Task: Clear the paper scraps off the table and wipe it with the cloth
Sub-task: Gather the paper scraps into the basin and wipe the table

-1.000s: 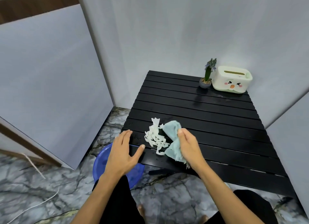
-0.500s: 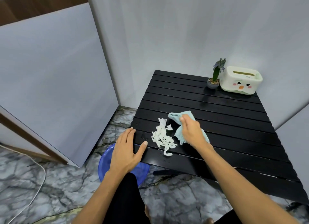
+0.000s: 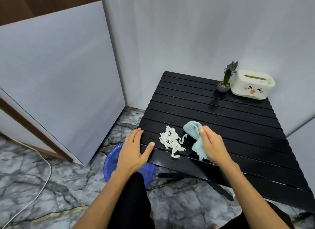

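Observation:
A heap of white paper scraps point(image 3: 171, 140) lies near the front left corner of the black slatted table point(image 3: 213, 112). Just right of the heap, my right hand point(image 3: 212, 144) is shut on a light blue cloth point(image 3: 193, 131) that rests on the slats, a small gap apart from the scraps. My left hand point(image 3: 134, 151) is open, palm down, at the table's left front corner, fingers over the edge and thumb on the slat. Under that hand, on the floor, stands a blue basin point(image 3: 112, 162), partly hidden by my arm and leg.
At the table's far right corner stand a small potted plant point(image 3: 225, 80) and a white tissue box point(image 3: 252, 87) with a cartoon face. White walls close in behind and on the left. A white cord point(image 3: 42, 182) runs over the marble floor.
My right hand drew the cloth back to the right, away from the scraps, and the heap now lies apart from it. My left hand stays at the corner.

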Motion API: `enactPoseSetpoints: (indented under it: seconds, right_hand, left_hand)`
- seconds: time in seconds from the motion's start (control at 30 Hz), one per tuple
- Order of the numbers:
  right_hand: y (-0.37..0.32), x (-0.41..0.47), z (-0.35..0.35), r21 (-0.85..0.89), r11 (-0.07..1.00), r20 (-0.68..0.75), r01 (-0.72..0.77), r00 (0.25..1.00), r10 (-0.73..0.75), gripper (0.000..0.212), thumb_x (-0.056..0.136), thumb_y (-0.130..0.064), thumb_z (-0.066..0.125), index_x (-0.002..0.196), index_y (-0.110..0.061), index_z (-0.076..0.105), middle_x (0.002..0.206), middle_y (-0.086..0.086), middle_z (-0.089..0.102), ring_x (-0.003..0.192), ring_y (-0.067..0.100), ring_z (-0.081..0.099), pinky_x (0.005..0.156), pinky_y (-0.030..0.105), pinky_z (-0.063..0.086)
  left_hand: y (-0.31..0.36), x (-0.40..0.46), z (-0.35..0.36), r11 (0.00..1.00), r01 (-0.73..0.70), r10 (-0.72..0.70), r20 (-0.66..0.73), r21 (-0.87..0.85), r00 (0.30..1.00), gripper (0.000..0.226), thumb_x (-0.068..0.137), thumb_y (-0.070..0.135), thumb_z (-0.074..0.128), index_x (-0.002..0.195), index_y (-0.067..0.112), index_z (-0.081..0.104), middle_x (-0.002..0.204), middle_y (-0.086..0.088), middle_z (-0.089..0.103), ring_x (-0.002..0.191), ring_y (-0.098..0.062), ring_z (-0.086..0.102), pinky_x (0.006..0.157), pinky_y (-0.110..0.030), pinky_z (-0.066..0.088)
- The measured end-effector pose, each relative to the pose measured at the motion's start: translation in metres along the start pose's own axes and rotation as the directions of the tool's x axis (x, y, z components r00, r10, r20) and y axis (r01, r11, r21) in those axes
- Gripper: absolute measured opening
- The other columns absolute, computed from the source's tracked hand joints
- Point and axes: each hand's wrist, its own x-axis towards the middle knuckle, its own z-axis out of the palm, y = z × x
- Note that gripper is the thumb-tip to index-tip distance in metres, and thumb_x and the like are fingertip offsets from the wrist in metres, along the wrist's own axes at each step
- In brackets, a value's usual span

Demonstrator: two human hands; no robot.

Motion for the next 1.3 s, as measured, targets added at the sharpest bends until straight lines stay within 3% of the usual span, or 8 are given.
enactPoseSetpoints:
  seconds: [0.17,0.27,0.33,0.5,0.63,0.73,1.17,1.3]
  right_hand:
    - [0.003,-0.057,0.006,-0.120,0.988,-0.139,-0.098,0.987,0.082,0.031,0.104,-0.033,0.037,0.075,-0.023,0.040,0.061,0.000,0.052,0.056,0.022,0.050,0.053,0.035,0.035]
    - [-0.001,-0.076,0.023,-0.262,0.965,-0.048,0.004,0.999,-0.017,0.012,0.101,-0.029,0.048,0.102,-0.021,0.056,0.105,0.003,0.066,0.096,0.027,0.061,0.079,0.033,0.045]
    - [0.001,-0.075,0.021,-0.353,0.934,0.029,0.051,0.999,-0.043,0.032,0.096,-0.035,0.056,0.118,-0.012,0.058,0.129,0.004,0.057,0.118,0.024,0.053,0.099,0.036,0.042]
    - [0.007,-0.076,0.028,-0.491,0.868,0.005,0.075,0.997,-0.083,0.038,0.099,-0.027,0.049,0.129,-0.005,0.055,0.145,0.013,0.047,0.136,0.030,0.041,0.115,0.047,0.029]
    - [-0.015,-0.064,0.050,-0.275,0.944,-0.236,-0.182,0.965,0.117,0.038,0.103,-0.018,0.034,0.132,0.004,0.047,0.134,0.023,0.055,0.130,0.038,0.044,0.111,0.055,0.032]
    - [-0.032,-0.052,0.067,-0.163,0.951,-0.282,-0.263,0.936,0.210,0.044,0.104,-0.025,0.028,0.135,0.003,0.042,0.131,0.029,0.053,0.128,0.043,0.042,0.106,0.057,0.035]
    - [-0.094,-0.021,0.147,-0.105,0.990,-0.212,-0.093,0.975,0.069,0.034,0.105,-0.026,0.028,0.120,-0.003,0.047,0.104,0.017,0.061,0.098,0.040,0.054,0.084,0.051,0.045]
    - [-0.108,-0.014,0.170,-0.094,0.993,-0.161,-0.067,0.986,0.051,0.032,0.104,-0.027,0.028,0.120,-0.007,0.047,0.100,0.015,0.062,0.093,0.038,0.056,0.078,0.043,0.044]
  left_hand:
    - [0.000,-0.001,0.000,1.000,0.007,-0.007,-0.005,0.003,1.000,0.073,0.088,0.068,0.044,0.145,0.023,0.039,0.154,0.011,0.034,0.141,-0.009,0.030,0.107,-0.034,0.038]
    - [-0.002,-0.002,0.001,1.000,0.011,-0.011,-0.001,-0.002,1.000,0.074,0.088,0.070,0.043,0.146,0.025,0.037,0.155,0.012,0.033,0.142,-0.007,0.028,0.109,-0.035,0.036]
    - [-0.005,-0.002,0.000,0.999,0.014,-0.014,0.008,-0.035,1.000,0.075,0.088,0.071,0.042,0.147,0.025,0.035,0.155,0.012,0.033,0.142,-0.006,0.026,0.111,-0.032,0.032]
    - [-0.021,-0.006,-0.002,0.983,0.056,-0.049,0.047,-0.172,0.998,0.079,0.088,0.073,0.041,0.149,0.024,0.032,0.157,0.013,0.027,0.143,0.000,0.020,0.115,-0.025,0.021]
    - [-0.035,-0.011,-0.006,0.962,0.099,-0.085,0.066,-0.254,0.994,0.077,0.089,0.074,0.040,0.149,0.026,0.031,0.156,0.015,0.029,0.142,0.003,0.025,0.116,-0.028,0.027]
    - [-0.045,-0.012,-0.010,0.942,0.132,-0.112,0.081,-0.309,0.990,0.072,0.090,0.074,0.041,0.148,0.032,0.032,0.152,0.020,0.035,0.137,0.000,0.036,0.111,-0.027,0.033]
    - [-0.099,-0.016,-0.014,0.954,0.154,-0.146,0.051,-0.256,0.988,0.074,0.092,0.073,0.031,0.147,0.023,0.036,0.152,0.011,0.037,0.137,0.002,0.030,0.113,-0.024,0.027]
    - [-0.118,-0.015,-0.020,0.980,0.142,-0.136,0.050,-0.140,0.989,0.075,0.092,0.069,0.033,0.147,0.017,0.039,0.152,0.002,0.039,0.139,-0.011,0.031,0.110,-0.021,0.021]
